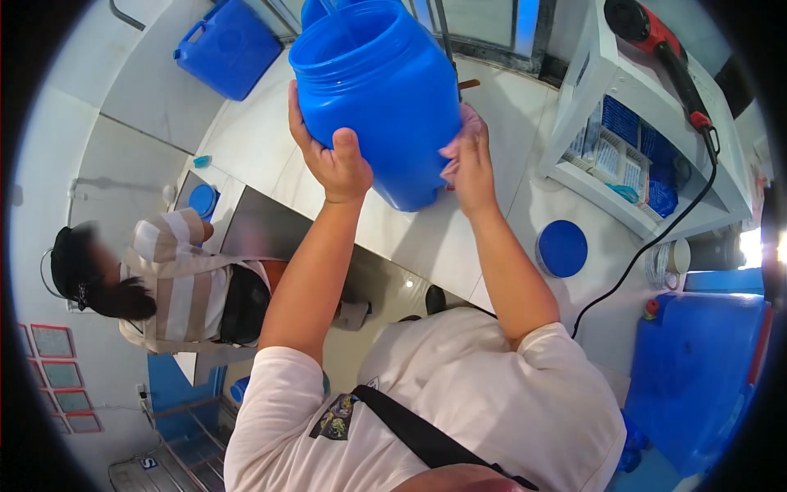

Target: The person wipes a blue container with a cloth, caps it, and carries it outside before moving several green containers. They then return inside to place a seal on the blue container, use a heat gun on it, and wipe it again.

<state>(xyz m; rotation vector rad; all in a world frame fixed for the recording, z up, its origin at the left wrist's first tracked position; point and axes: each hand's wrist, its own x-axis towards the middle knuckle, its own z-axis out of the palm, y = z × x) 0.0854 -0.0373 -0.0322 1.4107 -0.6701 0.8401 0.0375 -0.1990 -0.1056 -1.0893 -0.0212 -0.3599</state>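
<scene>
A large blue plastic jar (pixel 377 115) with a wide threaded mouth is tilted above the white tiled counter (pixel 418 246). Its lid is off, and a pale streak shows at the mouth. My left hand (pixel 332 160) grips the jar's left side, thumb up and fingers wrapped around the wall. On the opposite side, my right hand (pixel 471 168) is closed on a thin pink cloth-like piece (pixel 451 157), pressed to the jar's wall. A round blue lid (pixel 561 248) lies on the counter to the right of my right forearm.
A blue jerrycan (pixel 228 51) stands at the back left. On the right, a white shelf (pixel 611 82) carries a red and black corded tool (pixel 656 45); its cable trails over the counter. Another person (pixel 184 275) works at the left. Blue containers (pixel 697 361) stand at lower right.
</scene>
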